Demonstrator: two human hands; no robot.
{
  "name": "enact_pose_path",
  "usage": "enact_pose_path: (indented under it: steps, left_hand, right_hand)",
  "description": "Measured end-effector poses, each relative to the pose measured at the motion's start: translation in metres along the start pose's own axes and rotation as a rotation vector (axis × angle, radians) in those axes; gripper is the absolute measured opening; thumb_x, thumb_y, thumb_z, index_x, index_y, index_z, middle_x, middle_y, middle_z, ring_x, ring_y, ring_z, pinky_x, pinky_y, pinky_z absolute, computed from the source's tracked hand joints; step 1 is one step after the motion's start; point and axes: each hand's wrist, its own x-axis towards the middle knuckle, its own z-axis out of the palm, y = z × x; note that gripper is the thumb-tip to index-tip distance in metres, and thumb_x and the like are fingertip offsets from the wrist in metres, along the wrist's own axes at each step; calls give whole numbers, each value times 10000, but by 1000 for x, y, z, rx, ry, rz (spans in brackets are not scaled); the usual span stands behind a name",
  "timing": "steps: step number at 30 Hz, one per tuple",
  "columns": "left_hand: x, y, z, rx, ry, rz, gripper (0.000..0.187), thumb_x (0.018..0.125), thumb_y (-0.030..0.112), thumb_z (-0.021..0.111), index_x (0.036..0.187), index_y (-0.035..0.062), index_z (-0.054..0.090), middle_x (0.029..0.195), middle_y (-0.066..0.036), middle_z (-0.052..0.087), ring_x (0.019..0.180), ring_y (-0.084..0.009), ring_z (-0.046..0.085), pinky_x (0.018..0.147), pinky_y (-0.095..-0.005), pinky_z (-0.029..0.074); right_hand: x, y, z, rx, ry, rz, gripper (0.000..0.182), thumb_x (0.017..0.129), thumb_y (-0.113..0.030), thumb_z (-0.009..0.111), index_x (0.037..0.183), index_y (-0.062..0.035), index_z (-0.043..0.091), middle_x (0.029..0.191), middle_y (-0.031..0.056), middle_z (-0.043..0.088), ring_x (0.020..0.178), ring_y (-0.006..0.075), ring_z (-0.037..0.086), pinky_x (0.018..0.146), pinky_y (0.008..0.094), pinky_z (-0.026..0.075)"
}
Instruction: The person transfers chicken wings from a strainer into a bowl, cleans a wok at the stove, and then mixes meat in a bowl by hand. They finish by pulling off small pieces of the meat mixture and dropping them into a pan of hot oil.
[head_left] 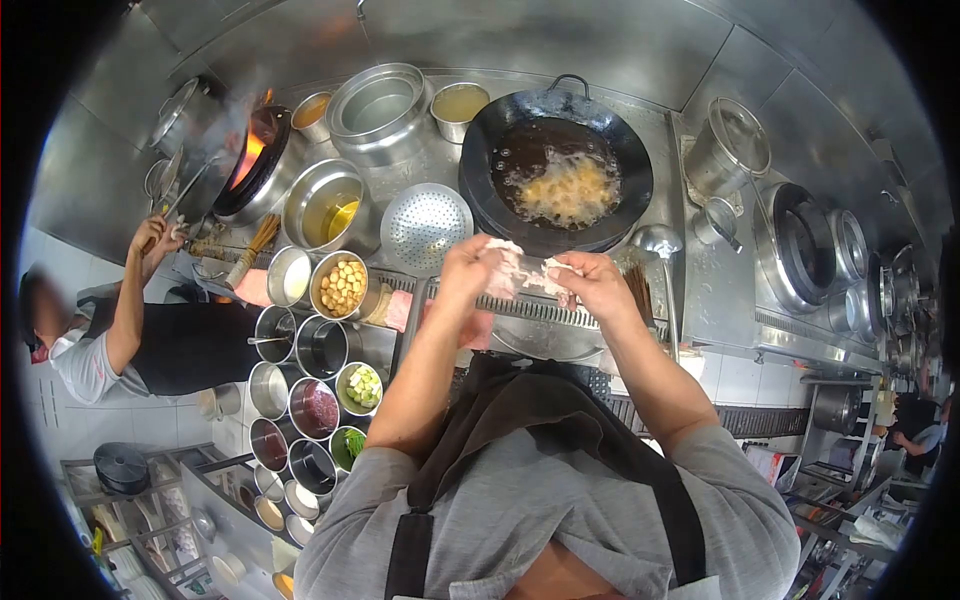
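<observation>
In front of the wok's near rim, my left hand (468, 272) is closed on a pale pinkish-white piece of food (505, 273) that looks like coated raw meat. My right hand (592, 279) pinches a similar pale piece (545, 276) just to the right. Whether the two pieces are joined cannot be made out. Beyond my hands stands a large black wok (628, 185) of dark oil, where golden pieces (572, 192) bubble. A perforated steel strainer (427, 228) lies left of the wok. At its right, a steel ladle (657, 241) rests with its handle toward me.
Several steel pots stand left, including one of yellow liquid (322, 200) and a container of round golden pieces (341, 287). Ingredient containers (313, 408) crowd the lower left. A co-worker (150, 330) handles a flaming wok (262, 165). A lidded pot (728, 150) stands right.
</observation>
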Motion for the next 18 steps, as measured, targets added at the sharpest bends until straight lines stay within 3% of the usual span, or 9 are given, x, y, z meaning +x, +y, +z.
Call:
enact_pose_path:
  steps: [4, 10, 16, 18]
  left_hand:
    - [-2, 9, -15, -116, -53, -22, 176, 824, -26, 511, 965, -12, 614, 891, -60, 664, 757, -123, 629, 681, -259, 503]
    - [-2, -15, -23, 65, -13, -65, 241, 829, -14, 524, 1058, -35, 595, 937, -71, 652, 818, -129, 615, 730, -247, 480]
    - [-28, 7, 8, -78, -226, -148, 273, 828, -16, 536, 1095, -13, 592, 951, -45, 649, 816, -111, 606, 704, -239, 485]
    - [-29, 8, 15, -160, -253, -42, 308, 826, -15, 550, 1132, -8, 579, 948, -37, 646, 818, -92, 596, 698, -235, 486]
  right_hand:
    - [-2, 3, 2, 110, 23, -66, 118, 880, -112, 582, 883, -3, 627, 684, 40, 625, 521, 87, 552, 462, 221, 432]
    - [1, 1, 0, 351, 33, -115, 94, 886, -94, 571, 900, -9, 609, 755, 43, 633, 596, 96, 573, 509, 221, 457]
    - [9, 8, 0, 283, -78, -237, 106, 863, -100, 596, 913, -8, 575, 778, 65, 623, 644, 110, 581, 573, 231, 467]
    - [10, 10, 0, 209, -62, -197, 137, 836, -106, 631, 918, -11, 575, 789, 46, 622, 654, 101, 575, 591, 231, 471]
